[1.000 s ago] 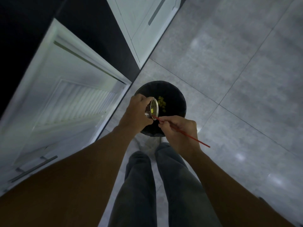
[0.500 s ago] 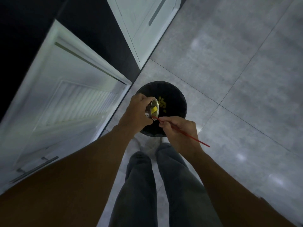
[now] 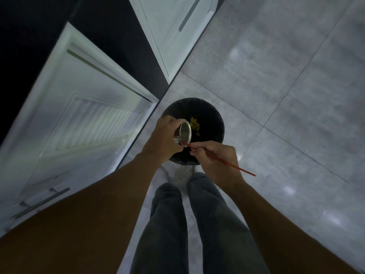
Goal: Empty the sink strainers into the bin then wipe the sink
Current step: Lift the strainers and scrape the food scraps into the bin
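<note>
My left hand (image 3: 165,136) grips a round metal sink strainer (image 3: 185,132), tipped on its side with its mouth facing right over a black round bin (image 3: 212,115) on the floor. The perforated inside of the strainer looks bare. My right hand (image 3: 216,158) holds a thin red stick (image 3: 227,162) whose tip touches the strainer's lower rim. Yellow food scraps (image 3: 195,124) lie inside the bin, just right of the strainer.
An open white cabinet door (image 3: 79,125) with a bar handle stands to the left of the bin. More white cabinet fronts (image 3: 177,26) run along the top. Grey floor tiles (image 3: 286,86) spread to the right. My legs in grey trousers (image 3: 177,224) are below the bin.
The yellow scraps that sat in the strainer have dropped into the bin; the strainer now shows bare metal. The stick's tip slid lower on the rim. Both hands stay in place.
</note>
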### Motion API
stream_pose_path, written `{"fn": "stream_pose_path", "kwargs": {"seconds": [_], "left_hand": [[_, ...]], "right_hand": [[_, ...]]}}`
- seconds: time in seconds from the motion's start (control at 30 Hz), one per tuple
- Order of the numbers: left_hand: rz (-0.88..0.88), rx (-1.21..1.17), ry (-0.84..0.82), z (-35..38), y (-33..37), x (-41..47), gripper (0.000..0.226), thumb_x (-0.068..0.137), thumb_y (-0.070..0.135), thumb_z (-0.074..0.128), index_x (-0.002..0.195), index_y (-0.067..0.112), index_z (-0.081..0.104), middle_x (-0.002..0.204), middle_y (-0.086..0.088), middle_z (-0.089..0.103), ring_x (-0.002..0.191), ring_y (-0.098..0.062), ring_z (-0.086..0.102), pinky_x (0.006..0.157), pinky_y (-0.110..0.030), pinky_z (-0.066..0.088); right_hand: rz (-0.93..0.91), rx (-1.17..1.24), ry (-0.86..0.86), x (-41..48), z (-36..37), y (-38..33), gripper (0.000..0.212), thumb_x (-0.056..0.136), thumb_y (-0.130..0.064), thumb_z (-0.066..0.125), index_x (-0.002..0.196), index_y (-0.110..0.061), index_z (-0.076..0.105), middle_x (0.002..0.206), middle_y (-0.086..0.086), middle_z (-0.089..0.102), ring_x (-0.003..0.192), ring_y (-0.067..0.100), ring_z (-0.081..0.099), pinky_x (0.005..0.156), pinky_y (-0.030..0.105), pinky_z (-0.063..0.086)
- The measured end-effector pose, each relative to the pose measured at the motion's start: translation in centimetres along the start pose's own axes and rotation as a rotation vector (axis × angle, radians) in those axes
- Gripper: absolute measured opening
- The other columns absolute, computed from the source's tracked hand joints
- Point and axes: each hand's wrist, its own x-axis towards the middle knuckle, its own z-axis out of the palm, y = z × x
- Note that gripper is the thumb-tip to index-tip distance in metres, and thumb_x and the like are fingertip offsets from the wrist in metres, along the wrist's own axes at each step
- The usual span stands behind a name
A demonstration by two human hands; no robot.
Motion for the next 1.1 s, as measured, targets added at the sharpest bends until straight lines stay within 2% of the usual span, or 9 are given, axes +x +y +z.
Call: {"fn": "stream_pose_path", "kwargs": {"seconds": [0.1,0.23,0.4,0.5,0.6,0.67,0.9,1.0,1.1], "left_hand": [[-0.006,-0.042,0.012,-0.5,0.0,-0.1,0.079,0.07,0.021,0.09,0.139,0.015,0.051,0.135,-0.009,0.055,0.127,-0.025,0.048,0.104,-0.036,0.047],[-0.028,-0.05,-0.013,-1.1,-0.1,-0.7,0.079,0.07,0.019,0.089,0.139,0.016,0.051,0.134,-0.008,0.055,0.127,-0.025,0.049,0.103,-0.043,0.05],[-0.094,-0.114,-0.027,-1.5,0.7,-1.7,0.08,0.066,0.02,0.091,0.134,0.017,0.048,0.13,-0.004,0.053,0.121,-0.023,0.053,0.097,-0.043,0.054],[-0.147,-0.167,-0.004,-2.7,1.6,-2.2,0.09,0.06,0.025,0.092,0.134,0.022,0.041,0.13,-0.001,0.051,0.117,-0.02,0.053,0.094,-0.039,0.055],[-0.161,-0.194,0.023,-4.3,2.9,-2.9,0.1,0.062,0.032,0.09,0.143,0.027,0.032,0.138,-0.001,0.047,0.124,-0.021,0.048,0.097,-0.042,0.054],[-0.143,-0.198,0.058,-5.6,4.2,-3.5,0.097,0.064,0.033,0.089,0.143,0.028,0.032,0.138,0.0,0.045,0.124,-0.021,0.047,0.096,-0.041,0.054],[-0.068,-0.235,0.278,-12.6,8.3,-7.6,0.086,0.055,0.044,0.082,0.129,0.032,0.04,0.125,0.006,0.044,0.108,-0.02,0.056,0.086,-0.044,0.059],[-0.066,-0.227,0.352,-16.2,9.2,-10.1,0.089,0.057,0.049,0.084,0.131,0.037,0.035,0.122,0.014,0.043,0.109,-0.014,0.055,0.088,-0.032,0.058],[-0.056,-0.212,0.447,-20.4,9.8,-13.5,0.089,0.06,0.052,0.083,0.134,0.036,0.036,0.122,0.015,0.043,0.109,-0.012,0.055,0.086,-0.027,0.054]], "right_hand": [[0.1,-0.001,0.042,0.3,0.2,0.0,0.019,0.093,-0.015,0.066,0.097,-0.031,0.076,0.082,-0.026,0.071,0.081,-0.002,0.07,0.075,0.007,0.053],[0.128,0.005,0.131,-0.5,-0.9,0.2,0.02,0.093,-0.016,0.065,0.099,-0.033,0.074,0.078,-0.021,0.072,0.064,0.004,0.069,0.06,0.011,0.054],[0.158,-0.019,0.284,-1.6,-1.3,-0.6,0.016,0.092,-0.017,0.067,0.099,-0.029,0.076,0.09,-0.011,0.076,0.076,0.002,0.071,0.074,0.023,0.062],[0.199,0.012,0.309,-1.9,-1.5,-1.6,0.016,0.094,-0.02,0.064,0.104,-0.023,0.076,0.098,-0.007,0.076,0.087,0.005,0.072,0.083,0.029,0.062],[0.14,-0.057,0.303,-2.1,-2.1,-3.4,0.019,0.097,-0.023,0.059,0.11,-0.024,0.073,0.103,-0.01,0.074,0.094,-0.001,0.069,0.088,0.014,0.056],[0.104,-0.102,0.291,-2.1,-2.8,-4.8,0.02,0.099,-0.022,0.058,0.113,-0.029,0.071,0.103,-0.018,0.07,0.097,-0.008,0.065,0.087,0.006,0.052],[-0.074,-0.165,0.228,-2.5,-4.5,-11.8,0.025,0.1,-0.025,0.053,0.119,-0.033,0.067,0.11,-0.026,0.064,0.106,-0.01,0.059,0.09,0.013,0.053],[-0.134,-0.225,0.193,-3.4,-4.1,-15.8,0.03,0.102,-0.035,0.046,0.127,-0.034,0.063,0.119,-0.023,0.064,0.11,-0.009,0.057,0.096,0.011,0.047],[-0.169,-0.268,0.16,-4.0,-3.3,-20.0,0.042,0.104,-0.042,0.037,0.133,-0.023,0.061,0.129,-0.008,0.066,0.115,0.001,0.059,0.105,0.029,0.05]]}}
